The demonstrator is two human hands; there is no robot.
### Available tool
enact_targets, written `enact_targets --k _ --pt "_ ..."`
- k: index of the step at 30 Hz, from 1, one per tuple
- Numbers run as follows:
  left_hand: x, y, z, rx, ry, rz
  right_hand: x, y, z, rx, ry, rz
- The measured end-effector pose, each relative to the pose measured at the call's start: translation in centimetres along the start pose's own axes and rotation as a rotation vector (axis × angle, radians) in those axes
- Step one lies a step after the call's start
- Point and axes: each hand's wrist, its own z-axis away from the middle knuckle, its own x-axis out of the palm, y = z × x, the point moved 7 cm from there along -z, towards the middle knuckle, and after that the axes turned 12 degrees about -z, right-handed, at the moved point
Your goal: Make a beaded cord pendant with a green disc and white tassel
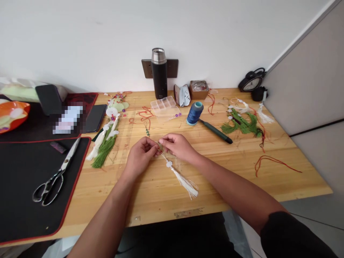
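Note:
Near the middle of the table, my left hand (142,154) pinches the cord of a tassel pendant with thumb and fingertips. My right hand (177,146) is closed on the same cord, just to the right. Below the fingers hang red bits on the pale cord, then a white flower-shaped bead (169,163) and a white tassel (185,182) lying on the wood. Beyond my left hand, green beads (147,132) sit on a thin cord running away from me. The exact spot between the fingertips is too small to make out.
A blue thread spool (195,114) and a dark green pen-like tool (216,132) lie beyond my right hand. Scissors (57,175) rest on the black mat (21,200) at left. Green tassels lie both sides. A black flask (159,77) stands behind a clear compartment box (164,104).

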Motion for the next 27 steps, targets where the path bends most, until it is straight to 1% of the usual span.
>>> enact_targets --k 7,11,15,22,27 --pt "0.2 0.1 0.0 0.007 -0.009 -0.037 0.4 0.3 -0.6 -0.033 -0.014 -0.033" --pt "0.2 0.2 0.0 0.009 -0.015 -0.074 0.4 0.5 -0.7 -0.070 0.007 -0.043" --pt "0.1 0.2 0.0 0.010 -0.021 -0.086 0.2 0.2 -0.4 -0.106 0.026 -0.017" --pt "-0.6 -0.1 0.1 0.021 0.003 -0.122 -0.3 0.2 0.1 -0.031 0.069 -0.072" --pt "-0.6 0.3 0.2 0.028 0.007 -0.130 -0.4 0.2 0.3 -0.029 0.069 -0.056"
